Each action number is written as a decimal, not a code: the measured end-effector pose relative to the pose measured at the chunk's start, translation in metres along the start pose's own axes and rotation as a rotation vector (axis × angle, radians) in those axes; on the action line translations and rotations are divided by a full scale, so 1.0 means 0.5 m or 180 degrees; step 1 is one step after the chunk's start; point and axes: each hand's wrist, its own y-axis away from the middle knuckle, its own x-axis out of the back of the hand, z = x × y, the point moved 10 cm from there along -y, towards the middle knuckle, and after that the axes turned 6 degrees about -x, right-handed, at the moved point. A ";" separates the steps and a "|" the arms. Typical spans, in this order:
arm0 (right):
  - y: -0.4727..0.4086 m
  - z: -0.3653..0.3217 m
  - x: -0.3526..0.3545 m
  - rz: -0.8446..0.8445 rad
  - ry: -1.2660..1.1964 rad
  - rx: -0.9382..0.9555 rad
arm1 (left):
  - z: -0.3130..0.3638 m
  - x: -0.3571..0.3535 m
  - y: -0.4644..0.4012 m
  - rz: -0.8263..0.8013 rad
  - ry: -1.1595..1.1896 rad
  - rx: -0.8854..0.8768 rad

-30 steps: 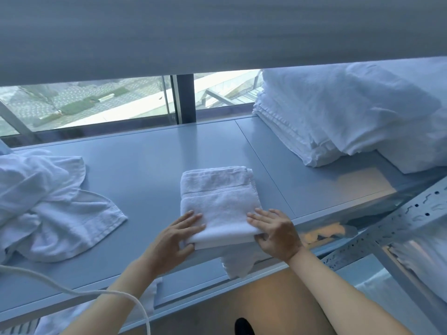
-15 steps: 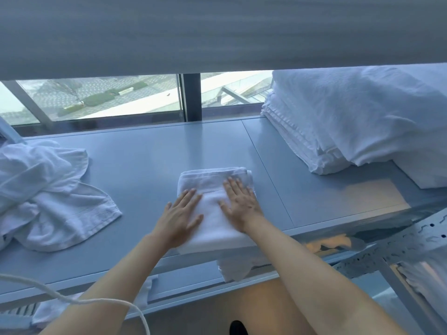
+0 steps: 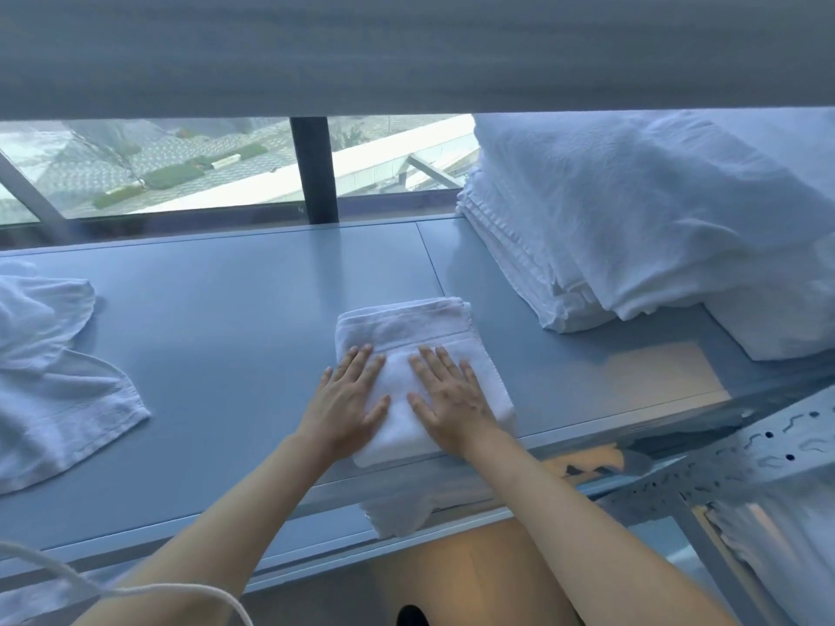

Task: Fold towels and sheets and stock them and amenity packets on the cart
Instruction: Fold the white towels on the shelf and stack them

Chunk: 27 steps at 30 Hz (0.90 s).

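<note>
A folded white towel (image 3: 406,329) lies on the grey-blue shelf top (image 3: 235,318), near its front edge. My left hand (image 3: 345,402) presses flat on the towel's left half, fingers straight and spread. On the right half my right hand (image 3: 449,399) lies flat the same way. Both palms are down and neither hand grips the cloth. A loose bit of white cloth (image 3: 397,512) hangs below the shelf edge under the towel.
Unfolded white towels (image 3: 49,368) lie crumpled at the left. A tall stack of folded white sheets (image 3: 641,219) fills the back right. A window runs behind the shelf. Perforated metal rack rails (image 3: 768,449) and more linen sit at the lower right. A white cord (image 3: 135,589) crosses the bottom left.
Both hands moved from the towel's front corners onto its top. They now press flat side by side, and the towel lies flatter. The view shifted slightly to the right.
</note>
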 end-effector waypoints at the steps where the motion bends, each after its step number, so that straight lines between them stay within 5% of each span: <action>1: -0.002 0.030 0.011 0.0019 0.0026 -0.0033 | 0.020 -0.010 -0.020 -0.0005 0.0010 -0.0032; 14: -0.071 0.289 0.114 0.0131 0.0200 -0.0225 | 0.199 -0.095 -0.247 -0.0162 -0.0003 -0.0090; 27: -0.092 0.215 0.141 0.0280 0.0034 -0.0043 | 0.140 -0.002 -0.190 0.0084 -0.0017 -0.0067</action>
